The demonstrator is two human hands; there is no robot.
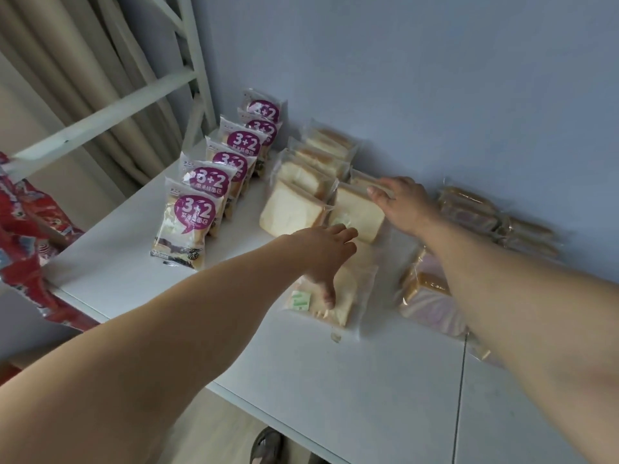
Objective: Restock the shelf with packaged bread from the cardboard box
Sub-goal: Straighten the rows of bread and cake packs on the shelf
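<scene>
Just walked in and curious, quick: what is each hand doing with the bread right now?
Left hand: fingers spread, resting on a flat clear-wrapped white bread pack, not gripping.
Right hand: fingers on the upright white bread pack; grip cannot be told.

Shelf [385, 380]: row of 3+2 packs [201, 192] on left, toast packs [301, 192] right of them, sandwich packs [495, 219] far right against wall, possibly stacked. One flat pack [348, 296] in front.

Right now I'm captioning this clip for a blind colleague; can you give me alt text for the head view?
Two bare arms reach over a white shelf: the left hand rests on a flat packet of white bread, the right hand touches an upright packet. Left stands a row of purple-labelled "3+2" bread packets, right lie darker bread packets.
</scene>
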